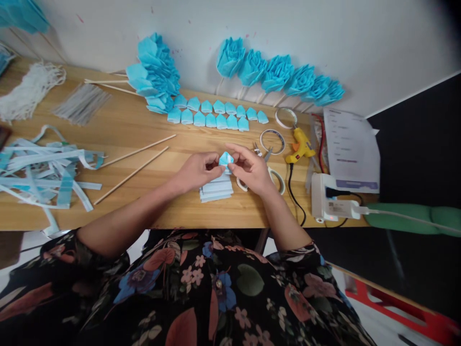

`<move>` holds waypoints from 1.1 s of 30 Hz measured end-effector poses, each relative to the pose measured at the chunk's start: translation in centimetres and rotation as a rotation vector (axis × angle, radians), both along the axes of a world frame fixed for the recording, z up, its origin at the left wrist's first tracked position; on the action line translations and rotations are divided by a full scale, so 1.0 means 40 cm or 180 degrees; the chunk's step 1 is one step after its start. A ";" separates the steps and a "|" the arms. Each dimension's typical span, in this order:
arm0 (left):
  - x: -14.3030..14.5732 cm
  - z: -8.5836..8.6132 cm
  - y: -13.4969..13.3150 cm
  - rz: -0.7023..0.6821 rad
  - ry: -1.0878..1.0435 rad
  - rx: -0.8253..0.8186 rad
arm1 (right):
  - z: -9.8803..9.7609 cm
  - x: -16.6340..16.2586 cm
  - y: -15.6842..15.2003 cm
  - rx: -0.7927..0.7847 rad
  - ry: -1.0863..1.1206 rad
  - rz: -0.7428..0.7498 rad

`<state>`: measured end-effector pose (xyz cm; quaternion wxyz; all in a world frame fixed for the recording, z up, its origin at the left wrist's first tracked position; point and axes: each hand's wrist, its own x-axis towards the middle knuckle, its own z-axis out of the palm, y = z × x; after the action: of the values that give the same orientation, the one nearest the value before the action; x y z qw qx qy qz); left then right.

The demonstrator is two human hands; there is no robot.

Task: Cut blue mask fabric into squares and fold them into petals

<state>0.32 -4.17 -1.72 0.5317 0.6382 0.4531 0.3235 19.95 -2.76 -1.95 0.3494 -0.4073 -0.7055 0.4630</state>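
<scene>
A small folded blue paper petal [226, 159] is pinched between both my hands above the wooden table [144, 206]. My left hand [198, 171] grips its left side with curled fingers. My right hand [251, 169] pinches its right side with thumb and forefinger. Just under the hands lies a small stack of light blue paper pieces [216, 189]. Two rows of finished folded petals [216, 115] lie further back on the table.
Blue paper flowers on sticks [277, 72] lean on the wall, with more [156, 72] at left. Wooden sticks [133, 168], paper strip scraps [43, 168], tape rings [272, 141], scissors [262, 154], a yellow glue gun [298, 146], a power strip [333, 204] and a printed sheet [351, 149] surround the hands.
</scene>
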 end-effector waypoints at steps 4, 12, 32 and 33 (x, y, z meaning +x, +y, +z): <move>0.003 0.006 0.000 0.0115 0.0051 0.0204 | 0.003 -0.005 -0.002 0.0128 -0.0147 0.0009; -0.006 -0.001 0.002 0.0090 0.0255 0.0166 | 0.005 -0.005 -0.003 0.0184 -0.0315 -0.0018; 0.000 0.001 0.001 0.0355 -0.0020 0.0216 | -0.016 -0.010 -0.002 -0.0063 -0.0075 0.0245; 0.001 0.001 0.000 0.0360 -0.0048 0.0201 | -0.016 -0.011 -0.002 -0.0039 -0.0090 0.0237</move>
<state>0.38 -4.16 -1.67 0.4955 0.6256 0.4740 0.3720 19.53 -2.84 -2.58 0.3193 -0.3895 -0.7221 0.4742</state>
